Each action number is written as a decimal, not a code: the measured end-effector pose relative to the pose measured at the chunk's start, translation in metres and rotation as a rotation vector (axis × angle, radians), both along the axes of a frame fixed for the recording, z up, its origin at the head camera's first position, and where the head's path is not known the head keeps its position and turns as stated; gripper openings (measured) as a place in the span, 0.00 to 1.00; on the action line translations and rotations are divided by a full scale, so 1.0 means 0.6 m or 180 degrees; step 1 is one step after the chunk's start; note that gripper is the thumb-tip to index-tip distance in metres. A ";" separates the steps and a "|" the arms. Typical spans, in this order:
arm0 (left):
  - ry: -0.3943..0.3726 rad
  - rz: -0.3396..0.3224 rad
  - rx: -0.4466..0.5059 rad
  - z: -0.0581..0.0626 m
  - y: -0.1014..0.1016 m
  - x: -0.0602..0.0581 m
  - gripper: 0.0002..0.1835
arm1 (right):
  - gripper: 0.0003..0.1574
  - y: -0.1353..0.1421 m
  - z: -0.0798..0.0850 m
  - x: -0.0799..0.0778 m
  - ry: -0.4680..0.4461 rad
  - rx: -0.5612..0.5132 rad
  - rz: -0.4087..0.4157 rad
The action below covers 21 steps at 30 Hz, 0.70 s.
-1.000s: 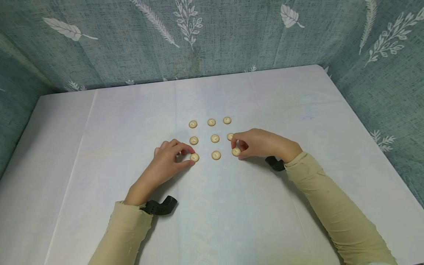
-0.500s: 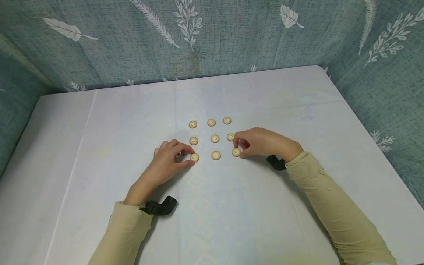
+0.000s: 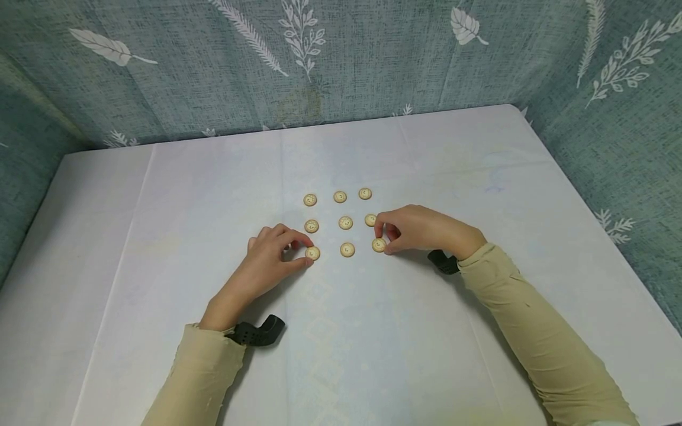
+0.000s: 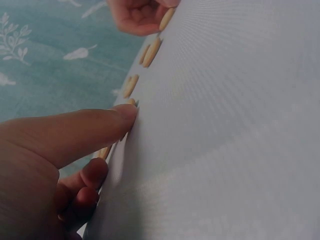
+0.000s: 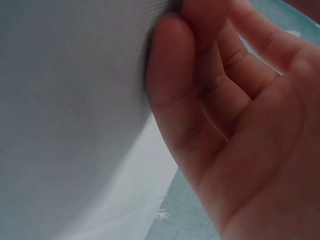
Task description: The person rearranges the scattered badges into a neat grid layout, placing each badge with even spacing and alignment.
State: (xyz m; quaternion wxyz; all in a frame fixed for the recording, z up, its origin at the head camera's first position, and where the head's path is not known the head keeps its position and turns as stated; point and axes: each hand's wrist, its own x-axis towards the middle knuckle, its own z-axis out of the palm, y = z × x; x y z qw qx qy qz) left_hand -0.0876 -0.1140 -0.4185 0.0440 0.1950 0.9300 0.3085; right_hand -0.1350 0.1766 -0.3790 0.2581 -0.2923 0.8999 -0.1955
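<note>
Round, pale wooden buttons lie on the white tabletop in three rows of three. My left hand (image 3: 266,260) pinches the front-left button (image 3: 312,253) at its edges between thumb and index finger. At the other end of that row, the front-right button (image 3: 379,245) is between the thumb and index finger of my right hand (image 3: 421,231). A front-middle button (image 3: 347,249) lies untouched between the hands. Right-hand fingers partly cover the middle-row right button (image 3: 370,220). In the right wrist view the curled fingers (image 5: 172,55) show, but no button can be made out.
Behind the near row lie the middle button (image 3: 346,223), the middle-left button (image 3: 311,226) and the back row, with its centre button (image 3: 340,197). A white cloth covers the table (image 3: 160,236). Teal leaf-patterned fabric (image 3: 351,71) hangs behind and beside it.
My right hand has shifted very slightly right, uncovering a little more of the middle-row right button. The front-right button has moved a hair left. My left hand has stayed put.
</note>
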 end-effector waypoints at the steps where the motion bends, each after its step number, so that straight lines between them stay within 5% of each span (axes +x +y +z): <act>1: 0.0002 0.0000 0.0000 0.000 0.000 0.000 0.11 | 0.13 0.000 0.000 0.000 0.0002 0.0001 0.0005; 21: 0.0038 -0.0002 -0.0017 -0.002 0.000 0.000 0.11 | 0.13 -0.002 -0.002 0.001 -0.0001 -0.0052 -0.0039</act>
